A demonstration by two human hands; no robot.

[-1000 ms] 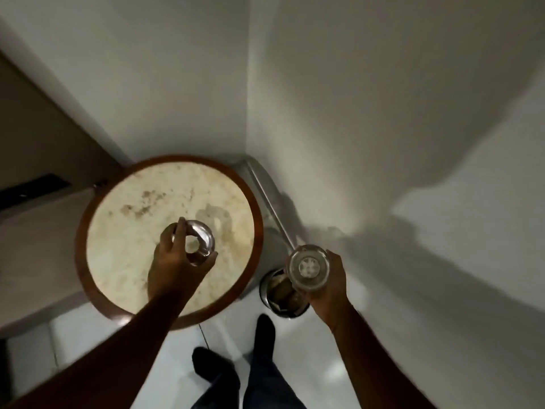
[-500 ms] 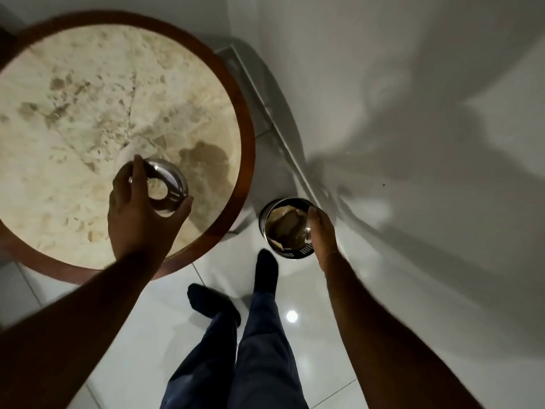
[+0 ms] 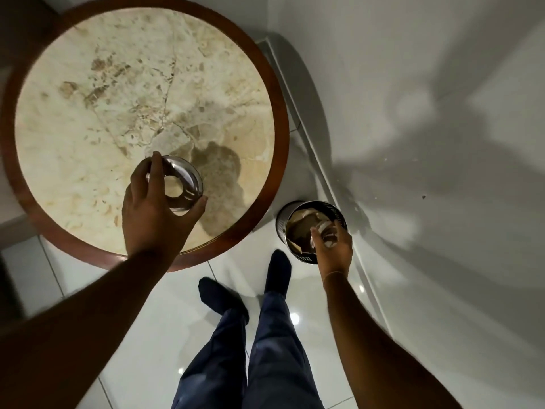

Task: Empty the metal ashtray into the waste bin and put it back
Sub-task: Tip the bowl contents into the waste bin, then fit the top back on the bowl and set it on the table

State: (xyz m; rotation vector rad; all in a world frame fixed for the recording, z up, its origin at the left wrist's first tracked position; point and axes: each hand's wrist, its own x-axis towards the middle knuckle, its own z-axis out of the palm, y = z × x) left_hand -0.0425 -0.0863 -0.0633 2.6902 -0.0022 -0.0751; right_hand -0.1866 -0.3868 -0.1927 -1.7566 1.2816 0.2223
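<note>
My left hand (image 3: 153, 222) is shut on the shiny metal ashtray lid (image 3: 187, 184), a ring with a round hole, and holds it just above the round marble table (image 3: 88, 143). My right hand (image 3: 334, 250) grips the ashtray bowl (image 3: 326, 233), which is blurred and tipped over the mouth of the small metal waste bin (image 3: 314, 206). The bin stands on the floor to the right of the table, near the wall, with crumpled brown paper (image 3: 300, 228) inside it.
The table has a dark wooden rim (image 3: 278, 160) close to the bin. White walls meet in a corner behind, with a skirting strip (image 3: 298, 93) along the floor. My legs and dark socks (image 3: 277, 273) stand on glossy white tiles just in front of the bin.
My right hand has come down with the bowl from above the bin to its mouth and tipped it. My left hand keeps the lid over the table. The view has dropped closer.
</note>
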